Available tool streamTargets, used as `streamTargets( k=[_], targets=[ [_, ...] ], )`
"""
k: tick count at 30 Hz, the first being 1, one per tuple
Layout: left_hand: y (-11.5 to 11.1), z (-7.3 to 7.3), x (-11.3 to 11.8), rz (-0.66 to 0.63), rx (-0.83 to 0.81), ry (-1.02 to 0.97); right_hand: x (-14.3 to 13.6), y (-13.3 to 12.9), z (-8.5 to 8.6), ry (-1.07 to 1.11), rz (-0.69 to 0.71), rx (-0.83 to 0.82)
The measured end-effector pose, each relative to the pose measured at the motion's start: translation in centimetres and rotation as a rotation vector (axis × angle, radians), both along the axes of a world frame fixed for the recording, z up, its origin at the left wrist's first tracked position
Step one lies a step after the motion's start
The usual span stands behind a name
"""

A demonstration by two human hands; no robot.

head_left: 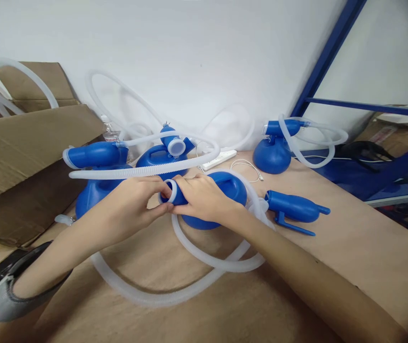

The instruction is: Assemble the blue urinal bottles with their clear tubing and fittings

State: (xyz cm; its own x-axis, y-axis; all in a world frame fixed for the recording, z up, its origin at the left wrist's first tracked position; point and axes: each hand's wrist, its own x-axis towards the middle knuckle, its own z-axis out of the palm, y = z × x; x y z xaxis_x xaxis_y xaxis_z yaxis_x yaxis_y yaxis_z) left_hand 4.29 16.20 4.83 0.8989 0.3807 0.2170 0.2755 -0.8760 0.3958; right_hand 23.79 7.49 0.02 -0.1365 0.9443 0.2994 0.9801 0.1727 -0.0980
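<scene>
In the middle of the head view, a blue plastic urinal head with a white ring is held between both hands. My left hand pinches the ring at its mouth, a fingertip and thumb on the rim. Wrapped around the blue body is my right hand, which hides most of it. Just behind, a round blue urinal bottle with a handle stands on the table. A translucent corrugated hose loops under my hands. To the right lies a loose blue urinal head with a flat arm.
More blue bottles with heads and hoses stand at left, at back and at right. A cardboard box fills the left side. A white power strip lies near the wall. A blue metal frame rises at right.
</scene>
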Motion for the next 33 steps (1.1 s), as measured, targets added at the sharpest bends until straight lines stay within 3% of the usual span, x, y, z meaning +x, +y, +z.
streamTargets(
  k=[5,10,20,33],
  targets=[
    [-0.4,0.5,0.2,-0.008,-0.037,0.05,-0.2,-0.5,0.6,0.051,0.017,0.004],
    [-0.6,0.1,0.6,0.086,-0.064,0.072,-0.2,-0.7,0.7,0.044,0.076,-0.01],
    [0.3,1.1,0.4,0.051,-0.532,0.084,-0.7,-0.6,-0.1,0.027,0.149,0.024],
    [0.3,1.8,0.3,-0.03,-0.465,0.147,-0.2,-0.4,-0.5,0.048,0.206,0.039]
  ],
)
